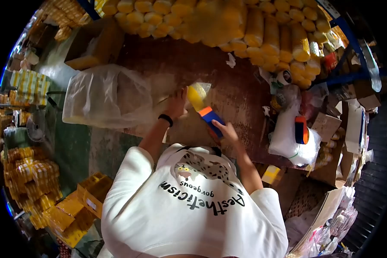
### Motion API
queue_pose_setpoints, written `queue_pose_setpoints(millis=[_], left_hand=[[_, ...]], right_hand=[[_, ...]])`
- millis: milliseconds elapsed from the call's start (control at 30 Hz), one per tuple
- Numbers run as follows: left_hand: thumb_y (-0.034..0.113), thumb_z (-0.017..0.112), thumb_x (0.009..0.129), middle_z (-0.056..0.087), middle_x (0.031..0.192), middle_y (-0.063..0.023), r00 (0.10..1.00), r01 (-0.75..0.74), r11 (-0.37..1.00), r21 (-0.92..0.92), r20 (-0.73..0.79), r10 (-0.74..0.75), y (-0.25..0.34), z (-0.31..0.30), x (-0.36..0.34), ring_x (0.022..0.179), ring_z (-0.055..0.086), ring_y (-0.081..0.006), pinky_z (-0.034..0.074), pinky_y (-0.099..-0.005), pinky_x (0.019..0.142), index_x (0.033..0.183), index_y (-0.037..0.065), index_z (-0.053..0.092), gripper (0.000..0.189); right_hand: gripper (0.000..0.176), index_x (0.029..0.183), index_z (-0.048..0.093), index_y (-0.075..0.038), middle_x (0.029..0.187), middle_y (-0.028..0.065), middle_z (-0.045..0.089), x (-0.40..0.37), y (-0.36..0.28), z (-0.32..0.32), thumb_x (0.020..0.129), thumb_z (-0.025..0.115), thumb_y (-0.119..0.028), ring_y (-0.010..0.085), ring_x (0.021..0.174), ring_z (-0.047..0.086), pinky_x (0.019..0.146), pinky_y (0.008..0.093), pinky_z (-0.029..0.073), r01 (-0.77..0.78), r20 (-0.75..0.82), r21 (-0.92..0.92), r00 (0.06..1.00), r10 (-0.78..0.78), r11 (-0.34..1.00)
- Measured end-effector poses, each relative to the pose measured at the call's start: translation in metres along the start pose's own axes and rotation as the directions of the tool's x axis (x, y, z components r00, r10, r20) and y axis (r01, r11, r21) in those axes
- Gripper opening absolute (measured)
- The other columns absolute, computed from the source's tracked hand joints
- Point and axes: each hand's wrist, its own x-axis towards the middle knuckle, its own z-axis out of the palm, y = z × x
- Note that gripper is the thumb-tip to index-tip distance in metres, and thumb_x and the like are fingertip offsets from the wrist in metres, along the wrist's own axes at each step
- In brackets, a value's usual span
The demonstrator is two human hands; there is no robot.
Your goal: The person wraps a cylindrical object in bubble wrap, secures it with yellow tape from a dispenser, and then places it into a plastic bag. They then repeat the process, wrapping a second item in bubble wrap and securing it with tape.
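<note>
My right hand [226, 131] is wrapped round a blue and orange tape dispenser [211, 120], tilted with its orange end pointing up and left. Right at that end is a yellow, partly see-through piece [196, 96], blurred, with a shiny clear patch beside it. My left hand [176, 102], a black band on its wrist, lies over the table with fingers stretched toward the yellow piece's left side. Beneath both hands is the worn brown-red tabletop [172, 56].
A large translucent plastic bag [107, 96] lies to the left, near an open cardboard box [94, 45]. Yellow wrapped rolls [262, 30] are piled along the back. On the right, another blue and orange dispenser [301, 130] rests on a bubble wrap roll [284, 137].
</note>
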Motion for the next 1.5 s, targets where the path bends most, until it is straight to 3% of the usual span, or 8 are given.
queue_pose_setpoints(millis=[167,367,467,600,833,967,1367,1500], left_hand=[[0.030,0.082,0.056,0.048,0.130,-0.0183,0.982,0.138,0.956,-0.259,0.159,-0.099,-0.020,-0.006,0.014,0.111,0.053,-0.0363,0.045,-0.0422,0.093,0.142,0.002,0.026,0.106],[0.028,0.081,0.060,0.051,0.132,-0.0164,0.929,0.274,0.645,-0.713,0.369,0.015,-0.014,-0.009,0.002,0.119,0.051,-0.0288,0.041,-0.0355,0.098,0.139,0.002,0.034,0.095],[0.036,0.080,0.060,0.044,0.137,-0.0182,0.872,0.257,0.745,-0.616,0.480,0.096,0.011,-0.020,-0.009,0.123,0.046,-0.0317,0.037,-0.0379,0.103,0.140,0.004,0.033,0.098],[0.040,0.077,0.066,0.034,0.144,-0.0154,0.989,-0.073,0.848,-0.525,0.071,0.130,0.011,-0.013,-0.019,0.130,0.034,-0.0343,0.032,-0.0417,0.106,0.140,0.006,0.034,0.092],[0.042,0.073,0.069,0.035,0.142,-0.0188,0.990,0.118,0.990,-0.072,-0.068,-0.122,0.034,-0.025,-0.049,0.123,0.042,-0.0361,0.035,-0.0517,0.101,0.141,0.004,0.032,0.091],[0.045,0.078,0.059,0.039,0.139,-0.0181,0.970,0.115,0.947,0.299,-0.240,-0.042,0.013,0.029,-0.036,0.120,0.045,-0.0339,0.039,-0.0512,0.096,0.144,0.004,0.025,0.108],[0.030,0.080,0.056,0.049,0.128,-0.0215,0.990,0.041,0.986,-0.160,0.140,-0.018,-0.025,0.002,-0.001,0.111,0.052,-0.0353,0.044,-0.0400,0.092,0.141,0.000,0.027,0.104],[0.029,0.084,0.049,0.054,0.125,-0.0206,0.899,0.183,0.861,-0.474,0.435,0.049,-0.047,-0.017,0.021,0.115,0.053,-0.0315,0.043,-0.0376,0.094,0.136,0.000,0.038,0.103]], right_hand=[[0.055,0.072,0.065,0.005,0.062,0.0104,0.064,0.060,-0.008,0.024,0.080,0.068,-0.049,0.0180,0.055,0.064,0.054,0.0309,0.050,0.002,-0.063,-0.257,0.998,-0.019,0.966],[0.067,0.074,0.065,0.007,0.068,0.0162,0.065,0.007,-0.040,-0.004,0.076,0.066,-0.060,0.0231,0.068,0.067,0.059,0.0353,0.050,-0.013,-0.093,-0.475,0.995,-0.036,0.880],[0.069,0.076,0.064,0.009,0.066,0.0183,0.062,-0.022,-0.015,-0.016,0.077,0.064,-0.059,0.0266,0.063,0.065,0.061,0.0391,0.048,-0.094,-0.016,-0.355,0.995,0.094,0.930],[0.066,0.071,0.061,0.006,0.060,0.0106,0.056,-0.014,0.012,-0.001,0.078,0.064,-0.060,0.0176,0.058,0.058,0.057,0.0366,0.047,-0.092,-0.044,-0.177,0.995,0.086,0.980],[0.066,0.076,0.066,0.005,0.066,0.0141,0.064,0.044,-0.054,0.028,0.079,0.061,-0.061,0.0236,0.063,0.066,0.060,0.0358,0.051,0.031,-0.071,-0.278,0.996,-0.052,0.960],[0.063,0.080,0.066,0.003,0.069,0.0135,0.066,0.045,-0.062,0.035,0.079,0.062,-0.059,0.0240,0.064,0.066,0.061,0.0357,0.052,0.007,-0.107,-0.340,0.993,-0.046,0.940],[0.064,0.081,0.064,0.011,0.068,0.0143,0.063,0.011,-0.012,0.035,0.079,0.067,-0.053,0.0183,0.063,0.063,0.058,0.0323,0.049,-0.101,-0.111,-0.231,0.991,0.077,0.968],[0.065,0.084,0.064,0.010,0.069,0.0149,0.064,0.004,-0.014,0.032,0.079,0.066,-0.055,0.0194,0.065,0.064,0.060,0.0331,0.049,-0.032,-0.140,-0.175,0.990,0.007,0.984]])
